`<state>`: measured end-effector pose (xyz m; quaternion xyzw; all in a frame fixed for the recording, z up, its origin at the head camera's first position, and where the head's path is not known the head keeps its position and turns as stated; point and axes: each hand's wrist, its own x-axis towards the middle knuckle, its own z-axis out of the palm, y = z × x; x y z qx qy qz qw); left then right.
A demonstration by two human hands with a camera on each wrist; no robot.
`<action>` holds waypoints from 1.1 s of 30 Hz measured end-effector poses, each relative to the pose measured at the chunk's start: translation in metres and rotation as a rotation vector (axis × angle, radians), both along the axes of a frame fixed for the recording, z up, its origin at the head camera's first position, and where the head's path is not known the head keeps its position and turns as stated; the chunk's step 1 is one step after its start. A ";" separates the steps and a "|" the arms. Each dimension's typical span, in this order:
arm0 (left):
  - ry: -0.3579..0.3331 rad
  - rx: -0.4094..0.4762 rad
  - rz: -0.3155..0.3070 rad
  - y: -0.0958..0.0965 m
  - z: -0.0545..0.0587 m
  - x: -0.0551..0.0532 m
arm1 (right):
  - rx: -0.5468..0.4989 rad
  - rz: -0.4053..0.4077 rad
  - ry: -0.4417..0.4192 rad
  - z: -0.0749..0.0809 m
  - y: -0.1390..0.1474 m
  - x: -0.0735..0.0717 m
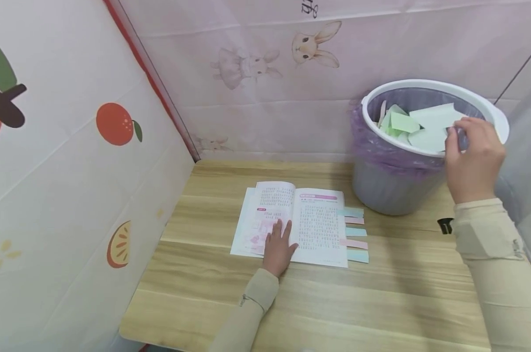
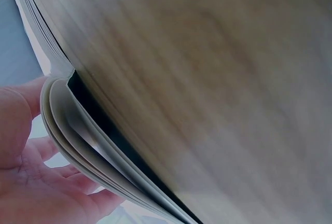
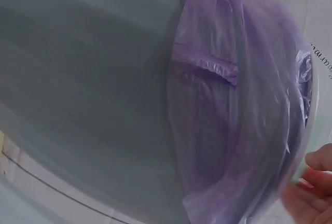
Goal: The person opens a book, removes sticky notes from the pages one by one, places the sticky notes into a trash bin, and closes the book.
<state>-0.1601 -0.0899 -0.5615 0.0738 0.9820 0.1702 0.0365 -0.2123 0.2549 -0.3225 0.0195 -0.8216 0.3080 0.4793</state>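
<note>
The book (image 1: 311,222) under the left hand (image 1: 280,249) has unreadably small print. Near the right hand (image 3: 314,187), wall script (image 3: 322,60) includes "arm".

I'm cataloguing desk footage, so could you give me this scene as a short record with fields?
Surface: wooden table
Book: lying open, printed pages up
Page tabs: five, blue and pink, along the book's right edge
Bin: grey, white rim, purple bag
Bin contents: pale green paper pieces
Left hand: resting on the book
Right hand: at the bin's rim, fingers bent; whether it holds paper is unclear
</note>
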 end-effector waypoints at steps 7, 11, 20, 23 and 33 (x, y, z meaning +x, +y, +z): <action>-0.013 0.001 0.002 0.001 0.001 0.000 | -0.054 0.005 -0.272 0.004 0.012 -0.010; 0.000 -0.002 0.001 0.001 0.000 0.000 | -0.044 0.040 -0.355 0.005 0.013 -0.012; -0.015 -0.026 0.002 0.001 -0.001 -0.001 | 0.024 0.101 -0.421 0.003 0.012 -0.013; -0.029 -0.029 -0.001 0.001 -0.001 0.000 | 0.021 0.108 -0.348 0.002 0.010 -0.010; -0.009 -0.035 0.000 0.001 0.000 -0.002 | 0.156 0.333 0.045 0.002 -0.034 0.035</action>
